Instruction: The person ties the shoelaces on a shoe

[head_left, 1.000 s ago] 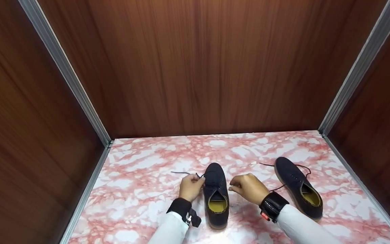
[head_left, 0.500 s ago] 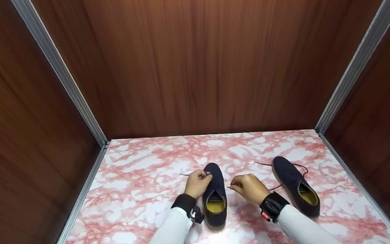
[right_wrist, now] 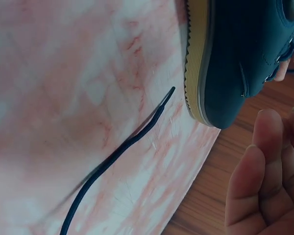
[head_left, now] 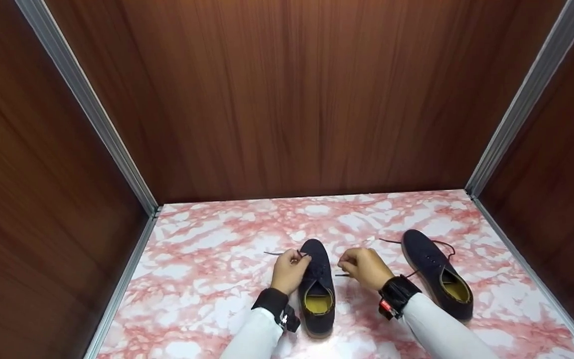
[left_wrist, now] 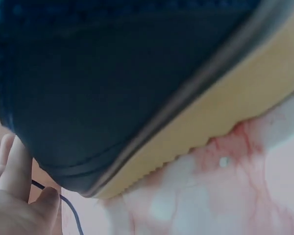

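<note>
A dark navy lace-up shoe [head_left: 316, 286] with a yellow insole stands in the middle of the table, toe away from me. At its left side, my left hand [head_left: 289, 271] pinches a shoelace [head_left: 273, 253] over the lacing; the exact contact is partly hidden. My right hand [head_left: 366, 268] hovers just right of this shoe, fingers loosely curled, with nothing visible in them. Beneath it, a loose lace end [right_wrist: 130, 142] lies on the table, its tip close to the shoe's sole. In the left wrist view the shoe's side [left_wrist: 103, 98] fills most of the picture.
A matching shoe [head_left: 436, 274] lies angled at the right, its laces spread beside it, one running under my right wrist. The marbled pink-and-white table [head_left: 207, 299] is bounded by brown wood-look panels [head_left: 287, 99] at the back and both sides, with metal corner strips.
My left hand has shifted slightly right over the shoe's lacing. My right hand has risen a little off the loose lace tip, which now shows below its fingers.
</note>
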`<state>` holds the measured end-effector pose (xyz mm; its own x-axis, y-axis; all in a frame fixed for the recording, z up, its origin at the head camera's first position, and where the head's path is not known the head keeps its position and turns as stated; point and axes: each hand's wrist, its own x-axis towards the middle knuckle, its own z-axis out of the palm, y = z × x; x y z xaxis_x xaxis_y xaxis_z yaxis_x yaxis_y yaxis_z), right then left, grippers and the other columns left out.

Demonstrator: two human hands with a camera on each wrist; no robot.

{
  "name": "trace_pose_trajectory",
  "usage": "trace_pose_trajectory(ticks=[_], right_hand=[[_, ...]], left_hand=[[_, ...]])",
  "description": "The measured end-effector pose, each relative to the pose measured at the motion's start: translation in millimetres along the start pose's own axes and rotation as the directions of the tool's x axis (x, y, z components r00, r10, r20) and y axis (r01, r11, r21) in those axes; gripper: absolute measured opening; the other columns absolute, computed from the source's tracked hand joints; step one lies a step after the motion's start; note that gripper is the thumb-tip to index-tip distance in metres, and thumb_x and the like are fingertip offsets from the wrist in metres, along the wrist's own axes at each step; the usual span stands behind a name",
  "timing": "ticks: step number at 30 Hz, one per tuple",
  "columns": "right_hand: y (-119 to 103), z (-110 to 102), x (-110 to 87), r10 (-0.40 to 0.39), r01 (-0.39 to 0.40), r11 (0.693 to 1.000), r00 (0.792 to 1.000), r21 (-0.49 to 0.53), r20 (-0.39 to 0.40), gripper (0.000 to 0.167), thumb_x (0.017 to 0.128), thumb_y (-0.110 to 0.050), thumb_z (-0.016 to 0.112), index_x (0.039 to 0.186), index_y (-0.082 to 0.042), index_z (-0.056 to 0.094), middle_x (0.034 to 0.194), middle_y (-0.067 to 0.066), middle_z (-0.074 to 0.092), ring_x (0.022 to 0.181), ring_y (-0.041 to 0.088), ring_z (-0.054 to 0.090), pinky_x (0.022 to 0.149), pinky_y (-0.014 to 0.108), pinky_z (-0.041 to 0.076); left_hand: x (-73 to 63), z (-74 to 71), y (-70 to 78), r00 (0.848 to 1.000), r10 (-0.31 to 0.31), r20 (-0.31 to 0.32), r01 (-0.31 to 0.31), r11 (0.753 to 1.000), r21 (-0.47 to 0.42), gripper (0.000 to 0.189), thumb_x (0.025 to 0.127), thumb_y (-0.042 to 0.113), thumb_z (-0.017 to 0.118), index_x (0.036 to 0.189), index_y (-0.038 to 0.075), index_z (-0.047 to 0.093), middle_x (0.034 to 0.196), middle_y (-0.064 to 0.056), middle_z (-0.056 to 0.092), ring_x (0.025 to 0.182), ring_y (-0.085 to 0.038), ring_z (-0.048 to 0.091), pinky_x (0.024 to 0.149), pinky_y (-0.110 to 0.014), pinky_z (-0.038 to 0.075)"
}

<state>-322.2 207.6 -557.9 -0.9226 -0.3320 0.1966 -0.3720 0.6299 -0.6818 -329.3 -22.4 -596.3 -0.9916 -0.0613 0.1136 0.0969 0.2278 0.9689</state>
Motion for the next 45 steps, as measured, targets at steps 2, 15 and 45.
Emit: trace_pose_trajectory(ticks=[2,15,45], right_hand=[[0,0,2.7,0.037,-0.037,0.999,0.999,0.021,0.006,0.009,0.095,-0.008,0.074,0.086,-0.008,0.076,0.076,0.011,0.074,0.063,0.007,0.064,0.059,0.019,0.052],[0,3,27.3,0.138,-0.138,0.988,0.99,0.071,0.003,0.011,0.097,-0.01,0.072,0.087,-0.007,0.075,0.071,0.008,0.073,0.058,0.02,0.068,0.054,0.022,0.05],[-19,44,71.7,0.295,-0.295,0.955,0.937,-0.031,0.188,0.055,0.095,-0.038,0.075,0.047,-0.019,0.054,0.043,-0.013,0.038,0.042,0.004,0.032,0.045,0.02,0.028]], left_hand=[[-0.6,-1.1,-1.6,1.0,0.004,-0.022,-0.003,1.0,0.004,0.024,0.09,0.013,0.076,0.076,0.004,0.059,0.087,-0.002,0.068,0.075,-0.005,0.058,0.072,-0.02,0.047],[-8.7,-15.7,-17.5,1.0,-0.023,0.018,0.025,0.997,-0.075,0.022,0.091,0.013,0.076,0.084,-0.004,0.065,0.072,0.004,0.055,0.066,-0.007,0.052,0.064,-0.02,0.044],[-11.8,-19.2,-22.0,0.965,-0.192,0.178,0.213,0.972,-0.104,0.022,0.094,0.015,0.074,0.085,-0.003,0.066,0.071,0.004,0.058,0.064,-0.01,0.056,0.059,-0.023,0.05]])
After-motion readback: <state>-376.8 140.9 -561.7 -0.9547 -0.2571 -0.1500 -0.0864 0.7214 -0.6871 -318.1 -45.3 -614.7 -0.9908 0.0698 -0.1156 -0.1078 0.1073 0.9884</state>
